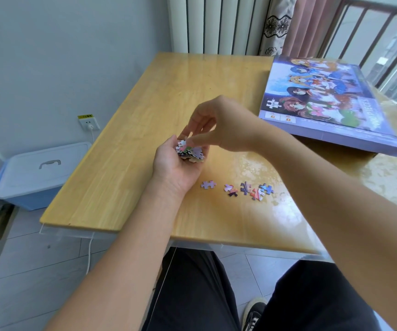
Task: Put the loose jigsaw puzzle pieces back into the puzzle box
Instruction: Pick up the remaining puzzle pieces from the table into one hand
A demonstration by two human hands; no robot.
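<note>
Several loose puzzle pieces [245, 188] are lying on the wooden bench [125, 149], in a short row just nearer to you than your hands. You are cupping your left hand [177, 164] palm up above the bench, its fingers curling round a small heap of gathered pieces [189, 151]. Your right hand [213, 125] is reaching across from the right, its fingertips coming together right at the top of that heap; whether they are pinching a piece or only touching the pile is not clear.

You are judged to be at the gathering step: collecting pieces into the left palm, with none of this handful in the box yet. The puzzle box [331, 101] is sitting at the far right of the bench, well apart from your hands, its picture lid looking closed. The next move is probably calling for picking up the row of pieces, then opening the box and tipping the handful in without spilling.

Around you, the bench top is looking glossy under a clear cover. To the left, a pale blue storage bin [37, 175] is standing on the tiled floor [37, 259], below a wall socket [88, 121] with a white cord plugged in. Behind the bench, a white radiator [216, 25] and a curtain [295, 22] are standing, with a railing [383, 44] at the far right.
</note>
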